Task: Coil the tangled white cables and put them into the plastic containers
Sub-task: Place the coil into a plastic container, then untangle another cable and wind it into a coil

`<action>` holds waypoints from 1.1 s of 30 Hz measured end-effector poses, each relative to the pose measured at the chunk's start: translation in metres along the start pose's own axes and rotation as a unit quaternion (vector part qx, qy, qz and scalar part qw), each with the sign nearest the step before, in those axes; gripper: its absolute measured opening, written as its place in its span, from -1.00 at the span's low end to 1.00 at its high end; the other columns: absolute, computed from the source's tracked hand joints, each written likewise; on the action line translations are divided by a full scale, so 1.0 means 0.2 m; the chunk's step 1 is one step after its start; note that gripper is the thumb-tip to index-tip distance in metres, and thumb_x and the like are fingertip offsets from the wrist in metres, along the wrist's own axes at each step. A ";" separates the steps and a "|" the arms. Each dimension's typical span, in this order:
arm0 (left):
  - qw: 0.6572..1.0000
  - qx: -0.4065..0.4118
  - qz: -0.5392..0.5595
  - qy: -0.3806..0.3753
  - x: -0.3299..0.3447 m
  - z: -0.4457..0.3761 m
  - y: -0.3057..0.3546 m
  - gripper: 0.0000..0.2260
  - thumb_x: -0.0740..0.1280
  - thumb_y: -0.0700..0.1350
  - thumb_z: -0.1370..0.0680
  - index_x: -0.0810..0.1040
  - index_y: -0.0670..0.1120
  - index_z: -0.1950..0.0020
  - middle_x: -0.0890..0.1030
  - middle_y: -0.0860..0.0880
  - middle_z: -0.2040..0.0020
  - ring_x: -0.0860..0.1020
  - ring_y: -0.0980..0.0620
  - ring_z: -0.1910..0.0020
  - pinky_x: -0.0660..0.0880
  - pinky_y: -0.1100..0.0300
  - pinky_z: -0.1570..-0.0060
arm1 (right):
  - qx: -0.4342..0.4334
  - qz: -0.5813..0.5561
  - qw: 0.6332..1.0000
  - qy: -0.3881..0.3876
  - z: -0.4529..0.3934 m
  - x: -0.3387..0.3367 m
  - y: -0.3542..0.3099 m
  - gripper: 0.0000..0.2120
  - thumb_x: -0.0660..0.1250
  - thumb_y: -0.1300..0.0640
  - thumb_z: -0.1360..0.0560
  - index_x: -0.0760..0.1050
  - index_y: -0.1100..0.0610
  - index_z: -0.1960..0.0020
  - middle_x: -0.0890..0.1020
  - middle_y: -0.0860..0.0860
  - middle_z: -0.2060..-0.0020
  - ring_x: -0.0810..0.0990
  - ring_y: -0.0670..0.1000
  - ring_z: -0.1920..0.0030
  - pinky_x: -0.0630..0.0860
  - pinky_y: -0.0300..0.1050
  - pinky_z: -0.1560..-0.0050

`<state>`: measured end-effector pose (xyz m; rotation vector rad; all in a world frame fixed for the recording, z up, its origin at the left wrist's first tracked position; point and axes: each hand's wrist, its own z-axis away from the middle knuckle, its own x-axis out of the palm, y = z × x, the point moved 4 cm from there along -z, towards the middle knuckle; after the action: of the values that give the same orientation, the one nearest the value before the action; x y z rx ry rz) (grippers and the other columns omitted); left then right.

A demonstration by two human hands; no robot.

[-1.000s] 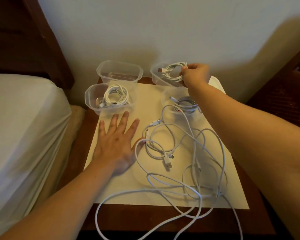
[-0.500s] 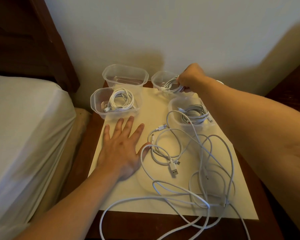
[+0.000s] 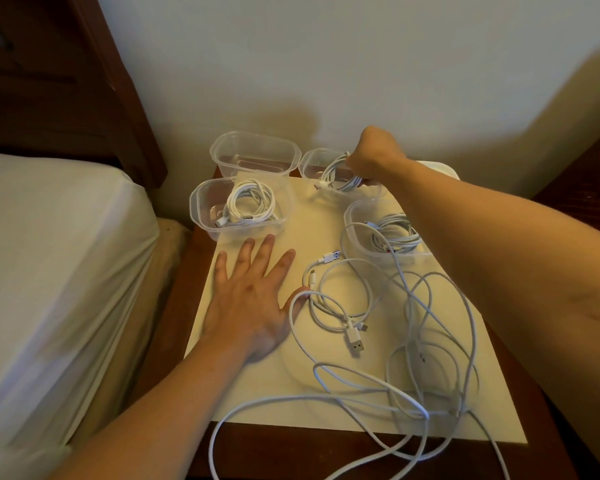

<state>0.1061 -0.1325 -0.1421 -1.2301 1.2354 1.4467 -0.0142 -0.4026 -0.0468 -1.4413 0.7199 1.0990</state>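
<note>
Pushing a coiled white cable into the far right clear plastic tub with my gripping right hand, my left hand lies spread flat, two tubs already hold coils, and near me a tangled white cable pile waits.

A cream wall backs a dark wooden nightstand beside a white-sheeted bed.

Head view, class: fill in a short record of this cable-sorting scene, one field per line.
left hand: flat on the cream mat
right hand: grips a coiled cable in the back right container
back left container: no cable
front left container: one coil
front right container: one coil
loose tangled cables: still on mat, one loop over table edge
</note>
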 end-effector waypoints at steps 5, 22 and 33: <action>1.000 -0.001 0.005 0.003 0.00 0.00 -0.01 -0.29 -0.28 0.45 -0.53 -0.07 0.22 -0.64 -0.15 0.07 -0.67 -0.17 -0.05 -0.64 -0.16 -0.21 -0.57 | 0.020 -0.028 0.999 -0.015 -0.03 0.06 0.05 -0.80 0.45 0.20 -0.55 0.61 0.33 -0.08 0.68 0.23 0.08 0.72 0.17 0.23 0.71 0.00 0.17; 1.000 -0.004 0.013 0.014 0.00 0.00 0.00 -0.31 -0.22 0.45 -0.54 -0.01 0.23 -0.63 -0.10 0.08 -0.68 -0.13 -0.05 -0.64 -0.13 -0.20 -0.57 | -0.088 0.219 0.969 0.074 0.05 0.08 -0.03 -0.81 0.45 0.22 -0.53 0.62 0.24 -0.12 0.53 0.13 0.18 0.51 0.18 0.21 0.43 -0.04 0.18; 0.998 -0.003 0.051 0.027 0.00 0.00 -0.02 -0.34 -0.04 0.43 -0.55 0.19 0.19 -0.59 0.04 0.07 -0.67 -0.04 -0.04 -0.64 -0.10 -0.20 -0.57 | -0.055 0.084 0.991 0.083 0.18 -0.05 0.02 -0.68 0.47 -0.07 -0.52 0.61 0.19 -0.04 0.65 0.12 0.13 0.61 0.16 0.16 0.56 -0.02 0.14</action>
<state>0.1095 -0.1323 -0.1418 -1.2329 1.3490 1.5006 -0.0303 -0.3709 -0.0369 -1.6024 0.9250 1.1714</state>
